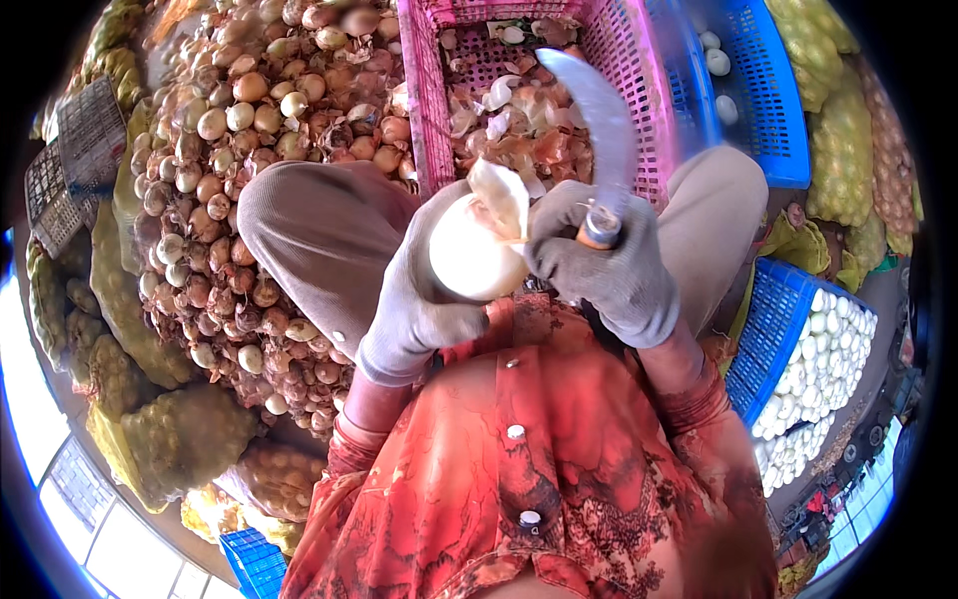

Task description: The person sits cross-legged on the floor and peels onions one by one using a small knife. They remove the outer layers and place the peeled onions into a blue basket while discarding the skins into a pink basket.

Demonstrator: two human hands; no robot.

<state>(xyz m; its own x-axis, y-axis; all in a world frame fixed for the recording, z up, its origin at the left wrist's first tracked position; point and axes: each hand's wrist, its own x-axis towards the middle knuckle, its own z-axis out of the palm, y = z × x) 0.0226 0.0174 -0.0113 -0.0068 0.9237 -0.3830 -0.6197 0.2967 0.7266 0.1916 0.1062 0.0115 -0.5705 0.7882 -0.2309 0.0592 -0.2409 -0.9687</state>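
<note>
My left hand [415, 299], in a light grey knit glove, holds a large white onion [475, 254], mostly peeled. A pale flap of skin [500, 196] stands up from the onion's upper right side. My right hand [610, 266], gloved alike, is closed around the handle of a curved knife [602, 131], its blade pointing up and away to the left. The fingers of this hand touch or nearly touch the flap; which, I cannot tell. Beyond both hands, a pink plastic crate [426, 112] holds loose onion skins [524, 142].
A big heap of unpeeled onions [251, 86] lies at the left. Blue crates [793, 127] with peeled onions stand at upper right and at right, near mesh sacks [842, 150]. More filled sacks [187, 434] and grey crates [90, 135] are at far left.
</note>
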